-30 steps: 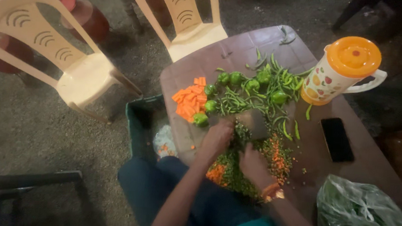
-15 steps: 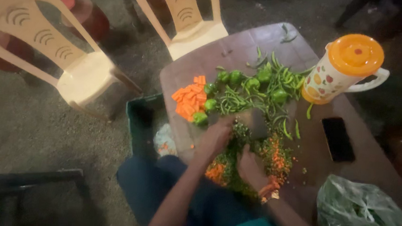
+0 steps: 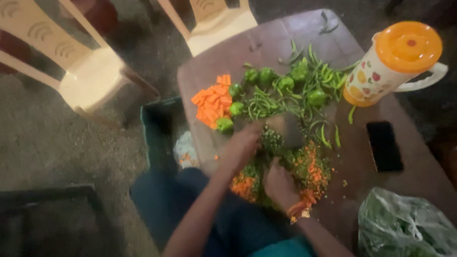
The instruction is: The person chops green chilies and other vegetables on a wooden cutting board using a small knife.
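Observation:
On the brown table (image 3: 421,177) lies a heap of chopped green and orange vegetable bits (image 3: 310,173). My right hand (image 3: 279,183) is closed around the handle of a knife whose broad grey blade (image 3: 290,129) stands over the heap. My left hand (image 3: 242,144) is just left of the blade, fingers curled down on a bunch of green beans (image 3: 264,101). Beyond them lie whole green peppers (image 3: 287,83) and a pile of carrot chunks (image 3: 213,102). The image is blurred around both hands.
An orange-lidded jug (image 3: 388,64) stands at the table's far right, a black phone (image 3: 384,146) beside it. A clear bag of greens (image 3: 414,240) lies near right. A dark crate (image 3: 159,132) sits on the floor to the left. Two cream plastic chairs (image 3: 79,69) (image 3: 214,16) stand beyond.
Both hands stay at the chopped heap with only small shifts. My right hand has drawn slightly toward me.

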